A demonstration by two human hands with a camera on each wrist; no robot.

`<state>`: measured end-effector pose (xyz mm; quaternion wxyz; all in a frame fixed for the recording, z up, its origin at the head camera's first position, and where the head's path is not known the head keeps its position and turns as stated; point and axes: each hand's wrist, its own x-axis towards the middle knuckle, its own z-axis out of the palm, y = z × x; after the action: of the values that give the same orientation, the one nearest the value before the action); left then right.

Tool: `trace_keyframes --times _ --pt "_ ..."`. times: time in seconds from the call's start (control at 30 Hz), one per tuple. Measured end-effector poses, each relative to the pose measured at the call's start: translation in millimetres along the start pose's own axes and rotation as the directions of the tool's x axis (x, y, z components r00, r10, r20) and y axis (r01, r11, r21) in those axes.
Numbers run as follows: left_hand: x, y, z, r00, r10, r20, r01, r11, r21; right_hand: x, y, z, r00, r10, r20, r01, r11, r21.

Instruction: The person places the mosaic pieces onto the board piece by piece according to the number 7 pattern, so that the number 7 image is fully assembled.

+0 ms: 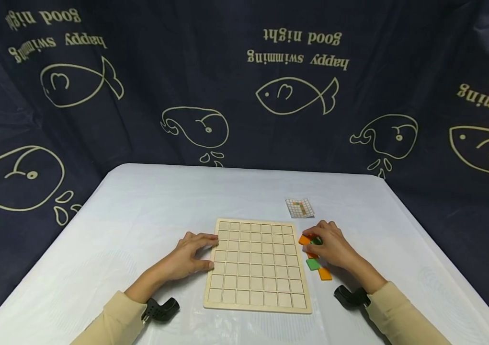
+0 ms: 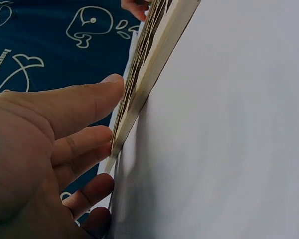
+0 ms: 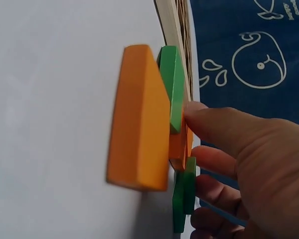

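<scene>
A pale wooden grid board [image 1: 258, 306] lies flat on the white table. My left hand [image 1: 189, 256] rests at its left edge, with thumb and fingertips against the rim and fingers extended; the left wrist view shows the thumb [image 2: 84, 104] at that rim. Beyond the right edge, my right hand [image 1: 330, 244] is bent over a cluster of square tiles, its thumb and index finger on either side of an orange tile [image 1: 304, 240]. Under the hand is a dark green tile [image 1: 316, 241]. Nearer lie a light green tile [image 1: 312, 264] and another orange tile [image 1: 325, 274].
A small printed card [image 1: 300, 208] with a grid and coloured squares lies behind the board's right corner. A dark curtain [image 1: 235, 62] with fish drawings hangs behind the table. Black wrist devices [image 1: 161, 310] sit at both cuffs.
</scene>
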<state>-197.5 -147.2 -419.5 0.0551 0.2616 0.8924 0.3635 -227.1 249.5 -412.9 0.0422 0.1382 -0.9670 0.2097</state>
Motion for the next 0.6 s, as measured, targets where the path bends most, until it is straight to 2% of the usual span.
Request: trace_keyframes --times 0.2,0.6 --pt "-0.6 -1.5 1.1 1.000 0.013 0.000 -0.013 1.000 0.003 2.0 0.3 2.7 1.000 0.011 -0.024 -0.012 0.999 -0.037" --pt "-0.5 -2.3 2.1 1.000 0.014 -0.003 -0.014 1.000 0.005 4.2 -1.1 6.9 0.997 -0.012 -0.073 0.005 0.994 -0.106"
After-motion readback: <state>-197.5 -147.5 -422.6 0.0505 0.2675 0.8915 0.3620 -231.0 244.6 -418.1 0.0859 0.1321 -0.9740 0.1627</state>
